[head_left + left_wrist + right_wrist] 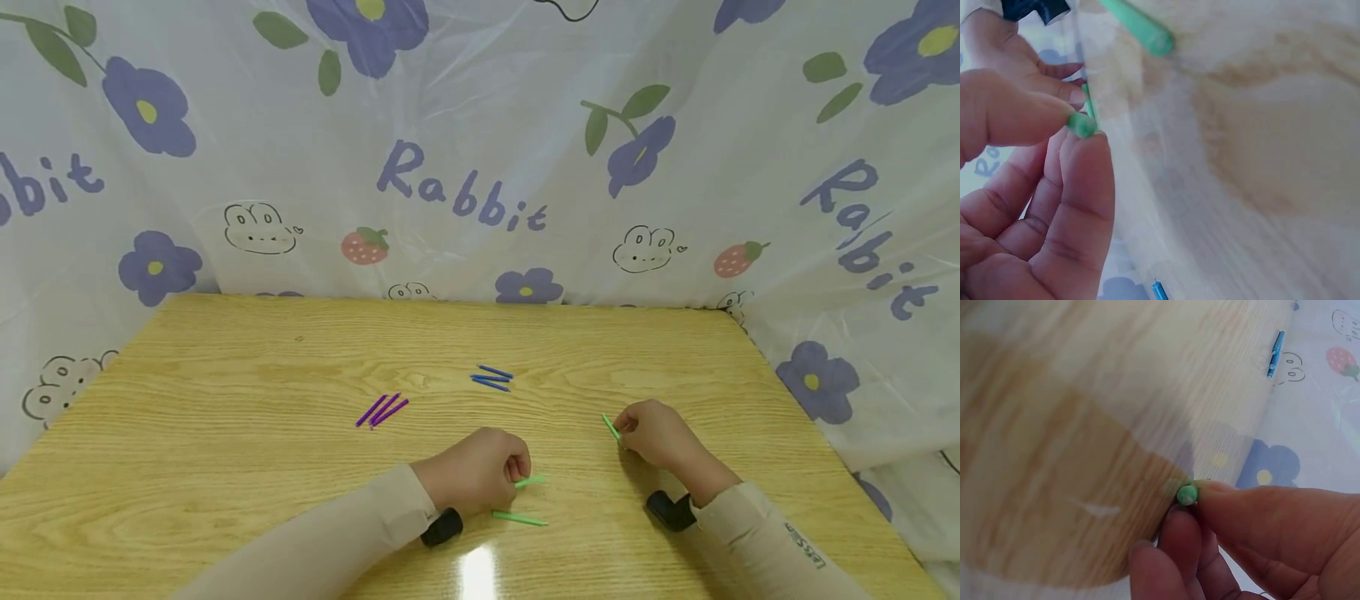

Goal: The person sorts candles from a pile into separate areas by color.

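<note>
Low over the front middle of the table, my left hand (480, 471) pinches a thin green candle (531, 481) between thumb and index finger. In the left wrist view that candle (1082, 125) points its round end at the camera. A second green candle (520, 518) lies on the wood just in front of this hand. Farther right, my right hand (660, 433) holds another green candle (611, 426) by thumb and fingertips, close over the tabletop. Its round end (1187, 495) shows between the fingers in the right wrist view.
Several purple candles (382, 411) lie slanted at the left of the wooden table (247, 467). Several blue candles (492, 378) form a loose group farther back. A white printed cloth (465, 108) hangs behind the table and along its sides.
</note>
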`<state>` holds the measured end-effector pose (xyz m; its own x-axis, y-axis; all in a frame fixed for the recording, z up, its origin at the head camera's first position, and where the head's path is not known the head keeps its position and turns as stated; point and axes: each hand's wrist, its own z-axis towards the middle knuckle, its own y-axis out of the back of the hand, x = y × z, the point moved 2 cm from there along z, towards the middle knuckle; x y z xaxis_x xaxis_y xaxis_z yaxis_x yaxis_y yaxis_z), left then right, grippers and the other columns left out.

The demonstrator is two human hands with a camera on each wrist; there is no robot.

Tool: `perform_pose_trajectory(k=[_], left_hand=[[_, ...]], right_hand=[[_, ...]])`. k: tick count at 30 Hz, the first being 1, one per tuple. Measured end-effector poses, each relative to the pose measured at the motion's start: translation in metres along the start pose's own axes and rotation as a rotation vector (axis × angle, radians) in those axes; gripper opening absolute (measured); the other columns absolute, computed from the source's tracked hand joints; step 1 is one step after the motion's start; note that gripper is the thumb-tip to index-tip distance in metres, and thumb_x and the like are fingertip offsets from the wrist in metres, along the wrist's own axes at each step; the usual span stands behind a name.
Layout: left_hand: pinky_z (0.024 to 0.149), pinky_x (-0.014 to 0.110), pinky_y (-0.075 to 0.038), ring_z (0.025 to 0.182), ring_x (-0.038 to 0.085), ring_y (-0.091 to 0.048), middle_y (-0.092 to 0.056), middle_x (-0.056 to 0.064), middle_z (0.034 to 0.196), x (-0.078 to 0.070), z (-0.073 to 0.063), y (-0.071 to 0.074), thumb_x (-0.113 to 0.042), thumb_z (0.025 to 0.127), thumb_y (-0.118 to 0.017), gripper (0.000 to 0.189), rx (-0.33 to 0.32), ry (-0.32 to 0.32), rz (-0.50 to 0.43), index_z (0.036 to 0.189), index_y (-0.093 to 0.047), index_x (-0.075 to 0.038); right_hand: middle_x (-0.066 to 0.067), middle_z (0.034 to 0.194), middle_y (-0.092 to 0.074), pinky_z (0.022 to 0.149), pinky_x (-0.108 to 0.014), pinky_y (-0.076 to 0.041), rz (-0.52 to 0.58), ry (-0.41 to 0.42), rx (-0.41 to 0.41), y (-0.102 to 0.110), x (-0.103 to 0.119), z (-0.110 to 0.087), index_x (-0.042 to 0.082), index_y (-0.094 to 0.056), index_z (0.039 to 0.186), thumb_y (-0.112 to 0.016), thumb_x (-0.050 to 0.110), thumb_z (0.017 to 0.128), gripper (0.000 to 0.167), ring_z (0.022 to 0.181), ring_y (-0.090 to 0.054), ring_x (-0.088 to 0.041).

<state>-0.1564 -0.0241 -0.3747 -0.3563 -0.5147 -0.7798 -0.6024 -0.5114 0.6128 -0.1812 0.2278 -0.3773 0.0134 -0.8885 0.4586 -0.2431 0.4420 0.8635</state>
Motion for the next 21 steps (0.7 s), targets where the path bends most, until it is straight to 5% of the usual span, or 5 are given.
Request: perform_pose_trajectory(k=[21], left_hand=[[0.066, 0.022, -0.047, 0.073, 0.01, -0.054, -0.061, 0.002, 0.083, 0.002, 0.016, 0.02, 0.011, 0.079, -0.061, 0.017, -0.179, 0.031, -0.214, 0.09, -0.065, -0.001]], right_hand=[[-0.012, 0.092, -0.066, 0.066, -0.037, -0.051, 0.017, -0.026, 0.016, 0.001, 0.001, -0.001, -0.004, -0.067, 0.101, -0.06, -0.001, 0.089, 0.015, 0.08, -0.062, -0.024]])
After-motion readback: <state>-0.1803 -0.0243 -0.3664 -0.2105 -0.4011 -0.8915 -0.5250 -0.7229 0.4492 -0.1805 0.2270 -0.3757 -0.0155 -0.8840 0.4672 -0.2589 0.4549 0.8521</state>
